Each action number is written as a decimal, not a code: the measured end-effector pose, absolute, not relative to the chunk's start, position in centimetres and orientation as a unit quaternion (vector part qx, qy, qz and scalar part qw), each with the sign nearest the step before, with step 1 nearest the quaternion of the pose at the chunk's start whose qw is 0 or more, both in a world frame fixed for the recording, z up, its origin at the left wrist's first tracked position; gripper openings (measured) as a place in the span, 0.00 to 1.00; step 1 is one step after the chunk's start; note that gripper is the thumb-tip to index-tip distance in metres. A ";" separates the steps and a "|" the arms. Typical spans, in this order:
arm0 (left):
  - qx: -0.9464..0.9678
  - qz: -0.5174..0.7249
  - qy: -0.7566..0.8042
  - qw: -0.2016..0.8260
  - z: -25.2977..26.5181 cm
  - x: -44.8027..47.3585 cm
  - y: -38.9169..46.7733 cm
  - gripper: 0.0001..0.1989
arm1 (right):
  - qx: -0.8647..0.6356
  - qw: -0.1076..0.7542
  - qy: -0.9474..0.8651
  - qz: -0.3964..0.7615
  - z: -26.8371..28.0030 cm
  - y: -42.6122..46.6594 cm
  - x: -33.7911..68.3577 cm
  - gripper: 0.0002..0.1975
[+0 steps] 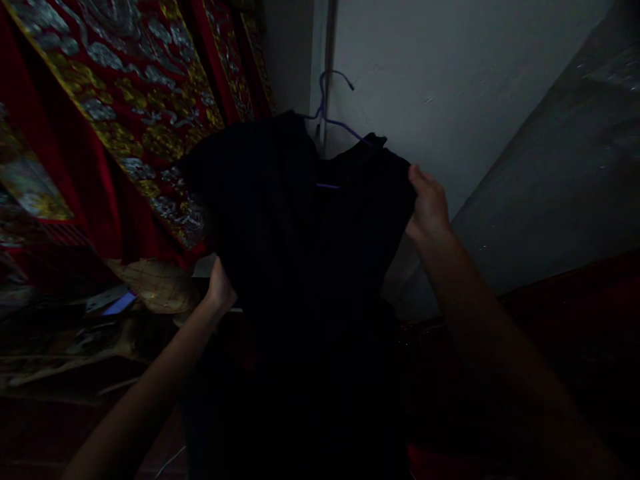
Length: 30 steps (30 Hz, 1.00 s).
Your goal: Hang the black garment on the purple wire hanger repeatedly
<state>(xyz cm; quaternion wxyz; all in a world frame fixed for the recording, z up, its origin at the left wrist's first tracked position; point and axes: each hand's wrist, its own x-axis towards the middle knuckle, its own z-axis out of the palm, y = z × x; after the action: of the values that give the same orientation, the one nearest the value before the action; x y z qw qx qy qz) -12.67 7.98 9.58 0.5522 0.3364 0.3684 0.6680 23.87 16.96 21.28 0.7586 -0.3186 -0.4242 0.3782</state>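
A dark, nearly black garment [310, 267] hangs spread out on a thin purple wire hanger [323, 110] in the middle of the head view. The hanger's hook shows above the neckline, and a piece of its lower bar is visible inside the collar opening. At the garment's right shoulder edge, my right hand [431, 203] is closed, thumb in front and fingers partly behind the cloth. Lower down, my left hand [221, 290] is against the garment's left side, its fingers hidden behind the fabric. Dim light hides the garment's folds and lower end.
Red cloth hangings [145, 120] with gold and silver embroidery fill the upper left. Behind the hanger stands a pale wall [425, 67], with a grey translucent sheet [565, 180] to the right. A low rack [75, 367] with cluttered items is at lower left.
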 end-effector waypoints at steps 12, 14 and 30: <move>0.437 0.573 0.471 0.509 4.7 -8.5 6.1 0.32 | -0.339 0.809 -0.354 0.323 18.1 13.6 24.6 0.10; 0.437 0.582 0.468 0.501 4.5 -7.7 6.2 0.31 | -0.347 0.805 -0.351 0.330 17.8 13.6 24.6 0.12; 0.364 0.596 0.515 0.497 1.5 -8.4 6.3 0.25 | -0.364 0.795 -0.355 0.331 17.3 10.5 21.8 0.22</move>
<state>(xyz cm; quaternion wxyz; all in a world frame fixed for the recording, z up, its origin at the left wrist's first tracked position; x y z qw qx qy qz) -8.38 6.27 1.46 0.4972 0.3640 0.5148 0.5961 21.82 10.47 17.28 0.7950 -0.3640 -0.3546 0.3312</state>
